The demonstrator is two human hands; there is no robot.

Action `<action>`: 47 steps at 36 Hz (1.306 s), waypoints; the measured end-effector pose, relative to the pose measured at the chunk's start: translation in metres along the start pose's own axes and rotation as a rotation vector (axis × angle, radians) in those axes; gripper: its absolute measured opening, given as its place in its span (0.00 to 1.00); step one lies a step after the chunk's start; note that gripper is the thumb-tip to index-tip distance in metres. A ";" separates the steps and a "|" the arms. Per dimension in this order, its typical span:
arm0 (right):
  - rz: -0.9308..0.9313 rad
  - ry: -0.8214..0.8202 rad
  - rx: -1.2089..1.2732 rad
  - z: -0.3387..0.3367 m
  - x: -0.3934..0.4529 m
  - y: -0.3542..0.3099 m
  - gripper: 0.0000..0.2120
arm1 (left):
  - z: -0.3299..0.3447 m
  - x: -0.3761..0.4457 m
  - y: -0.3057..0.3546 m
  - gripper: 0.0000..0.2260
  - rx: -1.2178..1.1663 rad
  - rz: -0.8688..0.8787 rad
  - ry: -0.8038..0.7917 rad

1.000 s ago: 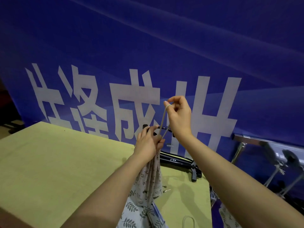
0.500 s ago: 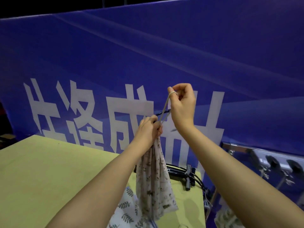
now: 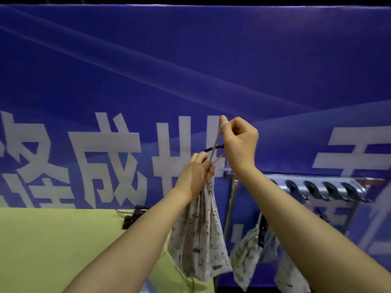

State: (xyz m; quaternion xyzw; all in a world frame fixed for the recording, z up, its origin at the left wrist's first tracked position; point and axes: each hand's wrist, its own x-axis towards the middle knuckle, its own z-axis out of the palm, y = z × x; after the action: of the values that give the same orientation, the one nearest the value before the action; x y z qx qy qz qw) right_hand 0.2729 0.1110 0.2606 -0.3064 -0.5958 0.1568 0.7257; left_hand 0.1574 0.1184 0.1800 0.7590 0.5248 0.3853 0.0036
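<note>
Now the left hand (image 3: pixel 195 174) squeezes the bag (image 3: pixel 198 240) shut at its top, and the right hand (image 3: pixel 240 142), fingers curled, hooks the string (image 3: pixel 216 142) on one finger to pull it tight.

Pale fabric pouch (image 3: pixel 198 235) with small dark leaf print, hanging limp at lower centre of the frame, top bunched in the left hand (image 3: pixel 195 176). Beige cord (image 3: pixel 215 145) (a thin loop, two strands) stretched taut up-right from that bunched top to a finger of the right hand (image 3: pixel 240 142), crossing a dark curved hook (image 3: pixel 208 149) at centre.
</note>
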 end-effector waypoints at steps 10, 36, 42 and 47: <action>0.021 0.008 -0.178 -0.137 0.018 0.048 0.21 | 0.121 0.031 0.106 0.11 -0.171 0.143 -0.252; 0.355 -0.098 -0.663 -0.413 0.020 0.210 0.22 | 0.378 0.065 0.270 0.18 -0.482 -0.018 -0.863; 0.538 -0.170 -0.709 -0.435 0.012 0.242 0.11 | 0.401 0.065 0.266 0.08 -0.514 -0.252 -0.587; 0.587 -0.293 -0.660 -0.442 0.019 0.254 0.06 | 0.419 0.068 0.261 0.11 -0.548 -0.446 -0.491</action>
State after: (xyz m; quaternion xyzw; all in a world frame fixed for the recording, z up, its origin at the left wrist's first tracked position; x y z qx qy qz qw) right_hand 0.7373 0.2022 0.0693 -0.6514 -0.5981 0.1992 0.4222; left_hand 0.6215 0.2230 0.0322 0.6674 0.5376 0.3081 0.4131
